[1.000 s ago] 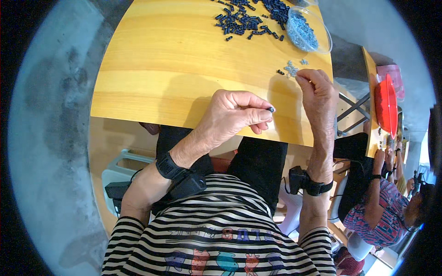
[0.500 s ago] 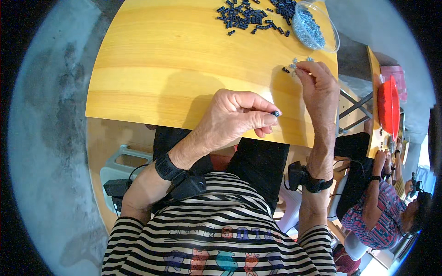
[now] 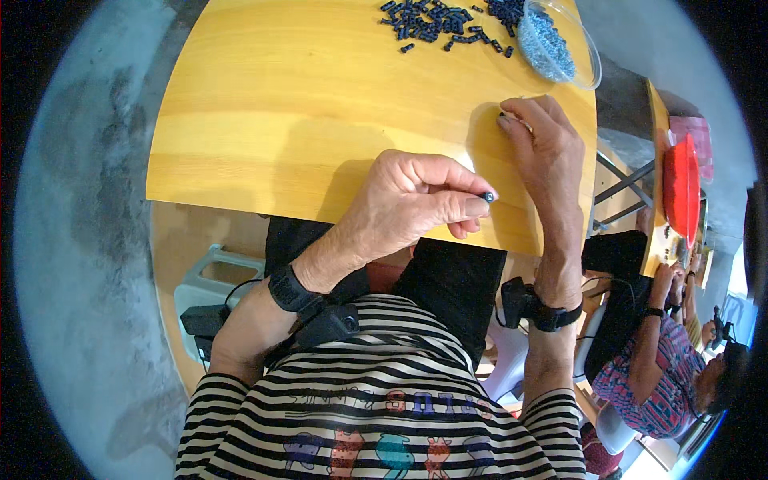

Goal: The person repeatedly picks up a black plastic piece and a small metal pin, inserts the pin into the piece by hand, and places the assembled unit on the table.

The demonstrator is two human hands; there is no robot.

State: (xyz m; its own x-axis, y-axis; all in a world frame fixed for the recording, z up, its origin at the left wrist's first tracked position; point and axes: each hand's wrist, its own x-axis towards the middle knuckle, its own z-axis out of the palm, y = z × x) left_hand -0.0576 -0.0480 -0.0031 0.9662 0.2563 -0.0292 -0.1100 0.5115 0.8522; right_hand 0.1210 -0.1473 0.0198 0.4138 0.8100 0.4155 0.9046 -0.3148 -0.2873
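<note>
My left hand (image 3: 416, 196) is closed in a pinch on a small dark cylindrical piece (image 3: 489, 197), its round end showing past the thumb and index fingertip, above the table's near edge. My right hand (image 3: 546, 156) is over the right side of the table, thumb and index finger curled together. A bit of a dark piece (image 3: 502, 116) shows at those fingertips; whether they grip it or only cover it I cannot tell. Beyond the right hand is a clear plastic tub (image 3: 596, 76) holding many small silvery-blue parts (image 3: 548, 48).
Loose dark cylindrical pieces (image 3: 424, 20) lie in a heap at the table's far side. The yellow wooden table (image 3: 264, 104) ends just before my lap. At right, a red basin (image 3: 682, 192) stands on another table, where a person (image 3: 652, 364) sits. A pale stool (image 3: 212, 280) is at left.
My right fingers have shifted slightly left and down, over the spot where a dark piece and some silvery bits lay in sight. My left hand keeps its pinch. The view has shifted a little.
</note>
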